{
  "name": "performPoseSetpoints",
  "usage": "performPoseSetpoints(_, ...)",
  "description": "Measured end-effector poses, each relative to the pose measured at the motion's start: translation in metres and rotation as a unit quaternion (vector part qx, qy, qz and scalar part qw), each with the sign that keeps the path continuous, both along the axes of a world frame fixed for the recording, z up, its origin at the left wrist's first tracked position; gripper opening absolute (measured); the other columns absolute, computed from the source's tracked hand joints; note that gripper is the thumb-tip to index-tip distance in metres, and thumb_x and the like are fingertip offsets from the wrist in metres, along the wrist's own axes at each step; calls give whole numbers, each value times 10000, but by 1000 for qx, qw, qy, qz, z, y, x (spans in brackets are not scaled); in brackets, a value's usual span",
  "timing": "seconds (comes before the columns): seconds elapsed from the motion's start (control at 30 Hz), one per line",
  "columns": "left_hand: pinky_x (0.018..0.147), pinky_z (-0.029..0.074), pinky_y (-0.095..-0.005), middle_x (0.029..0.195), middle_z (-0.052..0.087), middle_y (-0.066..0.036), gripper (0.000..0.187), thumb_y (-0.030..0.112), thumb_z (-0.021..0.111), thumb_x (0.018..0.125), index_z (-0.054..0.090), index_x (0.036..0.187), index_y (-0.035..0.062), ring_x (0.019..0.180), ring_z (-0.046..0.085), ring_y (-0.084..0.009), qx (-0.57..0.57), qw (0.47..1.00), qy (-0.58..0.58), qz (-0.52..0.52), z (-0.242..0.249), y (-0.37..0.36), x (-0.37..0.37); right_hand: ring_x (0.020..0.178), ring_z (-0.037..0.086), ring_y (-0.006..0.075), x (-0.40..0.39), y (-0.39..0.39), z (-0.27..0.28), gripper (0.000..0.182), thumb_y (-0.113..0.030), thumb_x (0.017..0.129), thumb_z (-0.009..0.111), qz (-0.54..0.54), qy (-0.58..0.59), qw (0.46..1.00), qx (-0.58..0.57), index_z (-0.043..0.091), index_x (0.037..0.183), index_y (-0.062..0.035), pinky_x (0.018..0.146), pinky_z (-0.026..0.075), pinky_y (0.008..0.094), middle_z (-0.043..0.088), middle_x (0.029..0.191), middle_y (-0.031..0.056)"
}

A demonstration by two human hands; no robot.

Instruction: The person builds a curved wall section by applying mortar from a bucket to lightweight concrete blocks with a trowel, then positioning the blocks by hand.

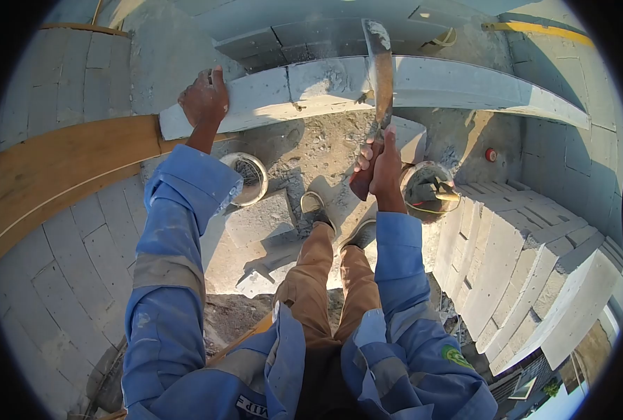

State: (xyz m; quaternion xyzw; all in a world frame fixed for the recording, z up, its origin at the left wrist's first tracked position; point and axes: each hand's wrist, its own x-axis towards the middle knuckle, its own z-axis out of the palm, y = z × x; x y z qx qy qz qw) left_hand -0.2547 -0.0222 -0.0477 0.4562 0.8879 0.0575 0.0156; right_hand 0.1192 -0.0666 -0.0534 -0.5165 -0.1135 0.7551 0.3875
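My right hand [385, 164] is wrapped round the brown handle of a machete [381, 77]. Its long blade points away from me across the row of pale blocks, with whitish residue near the tip. My left hand [205, 99] grips the left end of that row, fingers curled over the top of a white block [259, 98]; the fingertips are partly hidden. A rough, chipped patch with dust shows on the block row [325, 77] between my hands, beside a dark joint.
Below stand a round white-rimmed bucket [248, 178] and a bucket with tools [427, 189]. Loose blocks [262, 217] lie by my feet. Stacked blocks [514, 259] rise at the right. A wooden board [73, 164] runs left, with a string along it. A red roll [491, 155] lies on the floor.
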Motion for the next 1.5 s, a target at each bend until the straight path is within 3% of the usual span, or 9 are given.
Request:
performPoseSetpoints(0.07, 879, 495, -482, 1007, 735, -209, 545, 510, 386, 1020, 716, 1152, 97, 939, 700, -392, 37, 998, 37, -25, -4, -1, -3, 441, 455, 144, -11, 0, -2, 557, -631, 999, 472, -124, 77, 989, -5, 527, 900, -86, 460, 458, 336, 465, 586, 0)
performPoseSetpoints(0.17, 878, 482, -487, 973, 737, -208, 543, 503, 394, 1018, 722, 1127, 84, 913, 702, -386, 54, 997, 40, -33, -5, -2, -1, 441, 457, 151, -33, -12, 2, 566, -646, 1005, 433, 43, 22, 998, -40, 518, 905, -96, 456, 452, 334, 468, 594, 3)
performPoseSetpoints(0.37, 935, 438, -490, 940, 740, -204, 553, 495, 386, 1024, 726, 1103, 67, 907, 703, -373, 17, 999, 43, -6, -2, -1, 5, 439, 443, 142, -27, -4, 4, 552, -615, 1008, 468, -121, 67, 990, -33, 536, 883, -82, 449, 415, 317, 460, 571, 7)
performPoseSetpoints(0.43, 932, 437, -488, 931, 739, -206, 557, 498, 381, 1025, 725, 1105, 68, 899, 703, -373, 27, 999, 34, -23, -2, -5, 2, 437, 442, 145, -33, -10, 5, 555, -620, 1010, 457, 40, 38, 997, -60, 534, 895, -83, 447, 401, 307, 468, 580, 8)
performPoseSetpoints(0.97, 937, 422, -483, 850, 728, -204, 533, 491, 388, 1024, 725, 1071, 81, 872, 696, -378, 19, 999, 27, -30, 2, -3, 5, 472, 451, 151, -39, -8, 12, 525, -598, 1025, 436, -93, 59, 991, -71, 516, 915, -91, 472, 441, 326, 463, 611, 14)
performPoseSetpoints(1.17, 949, 417, -474, 865, 729, -210, 531, 493, 384, 1026, 727, 1061, 88, 883, 697, -373, 31, 999, 20, -28, 4, -3, 7, 456, 453, 142, -33, -9, 8, 588, -659, 1004, 416, 52, -49, 997, -26, 520, 906, -89, 470, 445, 331, 449, 586, 6)
performPoseSetpoints(1.23, 955, 414, -472, 871, 731, -206, 534, 494, 380, 1027, 726, 1071, 90, 886, 697, -374, 36, 999, 16, -31, 1, -2, 6, 448, 445, 140, -32, -5, 7, 580, -654, 1005, 421, -111, 73, 990, -40, 509, 892, -92, 470, 438, 328, 450, 584, 12)
performPoseSetpoints(1.37, 968, 408, -465, 901, 739, -192, 541, 494, 371, 1029, 726, 1105, 93, 897, 697, -370, -4, 1000, 6, -25, 7, -2, 8, 453, 439, 146, -49, -17, 9, 574, -649, 1001, 433, 108, 18, 994, -18, 522, 875, -96, 468, 431, 325, 443, 592, -1)
performPoseSetpoints(1.5, 1022, 350, -466, 975, 741, -174, 499, 482, 401, 1024, 726, 1049, 104, 956, 678, -356, 11, 1000, -10, -11, 7, 0, 10, 446, 438, 149, -54, -14, 12, 562, -633, 1004, 449, 64, -10, 997, -29, 525, 882, -90, 461, 427, 328, 452, 589, 4)
